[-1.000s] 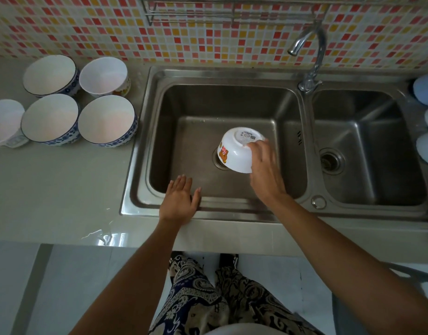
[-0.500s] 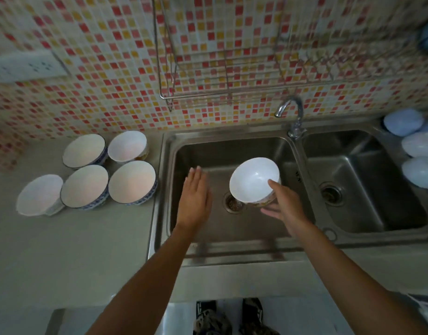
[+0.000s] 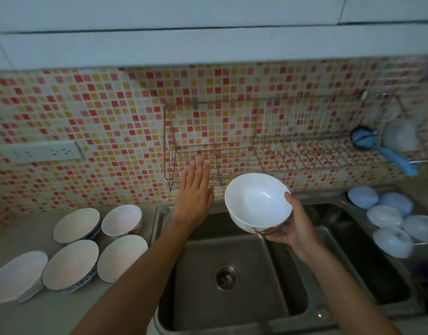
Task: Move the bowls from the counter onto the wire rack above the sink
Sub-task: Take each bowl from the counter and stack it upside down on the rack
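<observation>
My right hand [image 3: 293, 227] grips a white bowl [image 3: 257, 201] with an orange print low on its side, mouth up and tilted toward me, above the sink [image 3: 239, 308] and just below the wire rack [image 3: 268, 160] on the tiled wall. My left hand [image 3: 194, 192] is raised flat with fingers apart, holding nothing, its fingertips in front of the rack's lower left corner. Several white bowls [image 3: 74, 264], some blue-rimmed, stand upright in a cluster on the counter [image 3: 51, 315] left of the sink.
A blue-handled brush [image 3: 382, 147] and a pale cup hang at the rack's right end. Several pale blue and white lids or bowls [image 3: 389, 218] lie on the right edge of the double sink. A power strip [image 3: 39, 152] is fixed to the wall on the left.
My right hand turned the bowl from mouth-down in the sink to mouth-up and lifted it toward the rack. My left hand left the sink's front edge and rose to the rack. The view tilted upward.
</observation>
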`<action>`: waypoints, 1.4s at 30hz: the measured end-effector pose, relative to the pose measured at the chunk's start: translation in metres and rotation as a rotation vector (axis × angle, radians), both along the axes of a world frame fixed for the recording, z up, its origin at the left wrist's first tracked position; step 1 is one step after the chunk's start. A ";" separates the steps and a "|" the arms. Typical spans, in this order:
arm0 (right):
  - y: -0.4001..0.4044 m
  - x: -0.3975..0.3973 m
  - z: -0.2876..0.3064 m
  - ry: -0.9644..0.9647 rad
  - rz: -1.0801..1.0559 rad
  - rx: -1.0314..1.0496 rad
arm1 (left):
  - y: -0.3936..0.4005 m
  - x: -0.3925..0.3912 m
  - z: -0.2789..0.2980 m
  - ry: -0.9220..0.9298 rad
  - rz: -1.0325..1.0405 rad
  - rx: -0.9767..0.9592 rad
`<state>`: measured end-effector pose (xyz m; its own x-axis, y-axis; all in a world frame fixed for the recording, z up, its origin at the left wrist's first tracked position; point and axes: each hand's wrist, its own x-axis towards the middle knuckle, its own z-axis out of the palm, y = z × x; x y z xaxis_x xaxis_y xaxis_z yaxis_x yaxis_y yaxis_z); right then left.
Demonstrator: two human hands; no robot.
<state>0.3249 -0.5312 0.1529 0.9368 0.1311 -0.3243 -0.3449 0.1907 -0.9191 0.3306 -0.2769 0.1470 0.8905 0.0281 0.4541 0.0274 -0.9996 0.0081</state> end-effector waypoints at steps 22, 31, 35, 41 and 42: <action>0.077 0.156 0.048 -0.890 0.083 -1.256 | 0.015 0.022 -0.012 0.151 0.044 0.059; 0.093 0.175 0.041 -0.862 0.253 -1.448 | 0.012 0.021 -0.009 0.180 0.067 0.032; 0.094 0.178 0.039 -0.837 0.298 -1.449 | 0.010 0.019 -0.006 0.193 0.073 0.035; 0.091 0.181 0.036 -0.871 0.288 -1.408 | 0.008 0.019 -0.005 0.191 0.091 0.037; 0.090 0.181 0.035 -0.868 0.289 -1.397 | 0.007 0.019 -0.005 0.193 0.094 0.027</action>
